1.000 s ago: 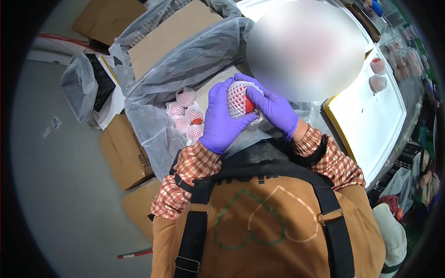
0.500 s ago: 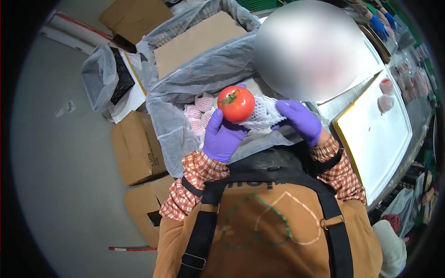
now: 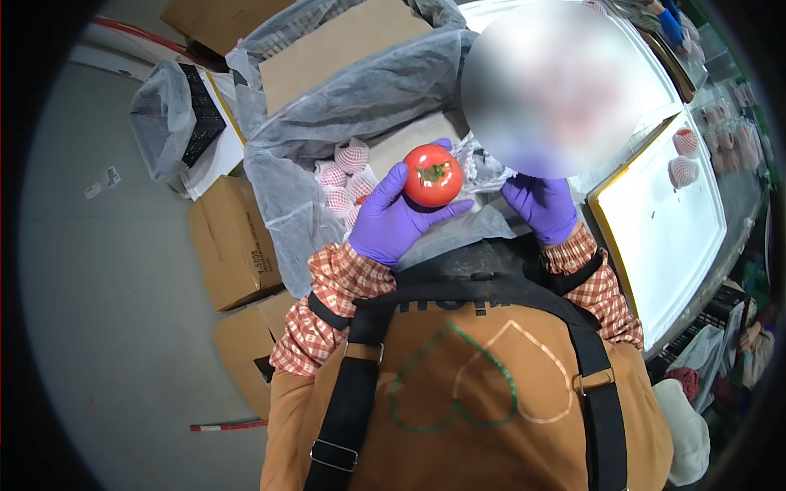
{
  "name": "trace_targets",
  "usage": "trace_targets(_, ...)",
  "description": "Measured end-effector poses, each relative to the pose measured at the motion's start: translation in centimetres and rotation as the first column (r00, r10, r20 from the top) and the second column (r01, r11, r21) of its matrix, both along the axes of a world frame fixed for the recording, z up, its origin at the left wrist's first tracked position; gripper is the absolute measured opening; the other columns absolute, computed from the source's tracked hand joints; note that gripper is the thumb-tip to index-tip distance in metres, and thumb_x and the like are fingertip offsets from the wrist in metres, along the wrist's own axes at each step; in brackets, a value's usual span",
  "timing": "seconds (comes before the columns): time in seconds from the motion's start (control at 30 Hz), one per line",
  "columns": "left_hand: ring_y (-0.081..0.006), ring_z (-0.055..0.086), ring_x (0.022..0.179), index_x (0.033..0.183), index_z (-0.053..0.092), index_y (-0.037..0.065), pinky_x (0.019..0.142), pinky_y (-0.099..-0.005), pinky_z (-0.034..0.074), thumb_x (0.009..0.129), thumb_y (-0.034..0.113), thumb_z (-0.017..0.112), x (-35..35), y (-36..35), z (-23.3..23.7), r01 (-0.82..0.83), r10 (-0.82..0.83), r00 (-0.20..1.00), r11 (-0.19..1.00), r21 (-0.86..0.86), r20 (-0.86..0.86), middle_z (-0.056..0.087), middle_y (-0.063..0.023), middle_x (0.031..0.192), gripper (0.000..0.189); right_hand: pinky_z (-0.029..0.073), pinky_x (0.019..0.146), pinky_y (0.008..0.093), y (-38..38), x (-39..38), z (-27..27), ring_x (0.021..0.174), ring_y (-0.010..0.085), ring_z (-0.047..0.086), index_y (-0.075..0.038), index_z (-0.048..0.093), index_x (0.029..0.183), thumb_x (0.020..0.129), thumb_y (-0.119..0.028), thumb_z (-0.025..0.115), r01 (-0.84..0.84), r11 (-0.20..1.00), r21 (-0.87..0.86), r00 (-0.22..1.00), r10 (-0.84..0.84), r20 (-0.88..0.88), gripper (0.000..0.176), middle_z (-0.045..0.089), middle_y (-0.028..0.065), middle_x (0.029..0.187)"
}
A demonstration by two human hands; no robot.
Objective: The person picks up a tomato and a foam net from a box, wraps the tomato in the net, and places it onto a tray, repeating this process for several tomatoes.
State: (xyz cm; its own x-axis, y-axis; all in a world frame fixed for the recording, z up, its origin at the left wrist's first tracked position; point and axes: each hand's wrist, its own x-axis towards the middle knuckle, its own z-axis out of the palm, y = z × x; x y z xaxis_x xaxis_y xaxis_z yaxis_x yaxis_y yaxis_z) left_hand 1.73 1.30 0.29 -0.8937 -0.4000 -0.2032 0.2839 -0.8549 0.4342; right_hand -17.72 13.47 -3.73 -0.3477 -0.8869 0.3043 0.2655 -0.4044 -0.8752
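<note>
A bare red tomato (image 3: 434, 175) with a green calyx rests in my left hand (image 3: 391, 219), its purple-gloved fingers curled round the sides. My right hand (image 3: 544, 206), in a matching glove, pinches the edge of a white foam net sleeve (image 3: 481, 168). The sleeve sits beside the tomato's right side, and part of that hand is lost in a blurred patch. Below both hands is a crate lined with translucent plastic (image 3: 282, 184). Several tomatoes in pink-white foam nets (image 3: 352, 155) lie in its left part.
A brown cardboard sheet (image 3: 340, 53) covers the crate's far end. White trays (image 3: 667, 237) stand to the right, with two net-wrapped fruits (image 3: 684, 172) on one. Cardboard boxes (image 3: 233, 245) and a bag-lined black basket (image 3: 201, 123) are on the left. Another person's blue-gloved hand (image 3: 670, 26) shows top right.
The tomato has turned, its calyx now facing me more squarely. My right hand and the foam net have shifted slightly right, and more of the net is hidden. The whole view has shifted a little.
</note>
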Motion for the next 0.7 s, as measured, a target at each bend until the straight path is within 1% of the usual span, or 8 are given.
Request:
trace_targets(0.07,-0.0319,0.034,0.135,0.144,0.022,-0.002,0.108,-0.0572,0.030,0.091,0.024,0.060,0.2,-0.4,-0.7,0.031,-0.034,0.999,0.993,-0.115,-0.024,0.029,-0.0150,0.148,0.070,0.045,0.095,0.0291,-0.1,-0.8,-0.5,0.117,0.0209,0.053,-0.007,0.049,0.127,0.085,0.008,0.056,-0.109,0.991,0.084,0.949,0.079,0.306,0.046,0.049,0.0119,0.130)
trace_targets(0.13,-0.0314,0.036,0.134,0.144,0.023,-0.001,0.109,-0.0543,0.031,0.088,0.017,0.062,0.0,-0.7,-1.1,0.023,-0.024,1.000,0.982,-0.189,0.000,0.030,-0.0153,0.148,0.071,0.044,0.095,0.0279,0.0,-1.5,-2.5,0.116,0.0208,0.053,-0.007,0.049,0.127,0.084,0.008,0.057,0.179,0.984,-0.005,0.954,-0.175,-0.243,0.047,0.049,0.0147,0.129)
trace_targets(0.27,-0.0256,0.041,0.130,0.144,0.026,0.001,0.109,-0.0407,0.035,0.080,0.008,0.071,0.0,-0.8,-0.9,0.002,0.070,0.990,0.862,-0.507,0.123,0.034,-0.0155,0.145,0.078,0.043,0.095,0.0270,-0.3,-2.0,-0.9,0.115,0.0189,0.054,-0.005,0.045,0.133,0.085,0.001,0.054,0.202,0.957,-0.208,0.783,-0.286,-0.553,0.049,0.053,0.0167,0.125)
trace_targets(0.33,-0.0238,0.043,0.129,0.144,0.027,0.002,0.108,-0.0380,0.035,0.078,0.011,0.074,0.1,-0.7,-0.8,0.036,0.147,0.969,0.713,-0.700,0.199,0.035,-0.0150,0.145,0.081,0.045,0.093,0.0261,-0.7,-1.6,0.5,0.109,0.0191,0.058,-0.003,0.043,0.136,0.084,-0.001,0.049,-0.048,0.958,0.284,0.945,-0.048,0.323,0.052,0.058,0.0168,0.120)
trace_targets(0.37,-0.0238,0.045,0.126,0.141,0.032,0.003,0.105,-0.0352,0.038,0.075,0.013,0.077,0.0,-0.3,-0.6,0.012,0.282,0.938,0.558,-0.830,0.203,0.040,-0.0133,0.140,0.081,0.045,0.093,0.0261,-0.4,-1.8,-0.5,0.109,0.0191,0.058,-0.003,0.043,0.136,0.084,-0.001,0.049,-0.048,0.957,0.287,0.946,-0.049,0.321,0.052,0.058,0.0168,0.120)
trace_targets(0.43,-0.0239,0.047,0.123,0.139,0.037,0.004,0.101,-0.0324,0.042,0.071,0.015,0.081,0.0,-0.2,-0.1,0.007,0.412,0.894,0.380,-0.925,0.176,0.045,-0.0116,0.136,0.082,0.047,0.088,0.0259,0.3,-2.0,-4.0,0.102,0.0200,0.062,-0.003,0.043,0.136,0.083,0.000,0.047,0.397,0.844,0.361,0.795,-0.120,-0.594,0.054,0.062,0.0149,0.115)
trace_targets(0.5,-0.0264,0.050,0.118,0.136,0.044,0.005,0.099,-0.0341,0.042,0.067,0.020,0.083,0.2,-0.4,0.3,0.082,0.539,0.840,-0.027,-0.996,0.055,0.048,-0.0125,0.132,0.081,0.049,0.084,0.0257,0.2,-0.5,-3.4,0.097,0.0177,0.063,-0.002,0.044,0.136,0.083,0.000,0.047,0.475,0.843,0.251,0.655,-0.149,-0.741,0.053,0.064,0.0110,0.108)
trace_targets(0.7,-0.0326,0.045,0.118,0.133,0.048,0.007,0.099,-0.0409,0.038,0.068,0.021,0.081,-0.3,0.5,1.2,0.280,0.626,0.780,-0.352,-0.893,-0.002,0.047,-0.0128,0.132,0.075,0.049,0.082,0.0267,-1.2,4.4,3.7,0.096,0.0113,0.058,-0.003,0.038,0.138,0.088,-0.010,0.060,-0.165,0.931,0.326,0.983,0.128,0.133,0.055,0.055,0.0067,0.120)
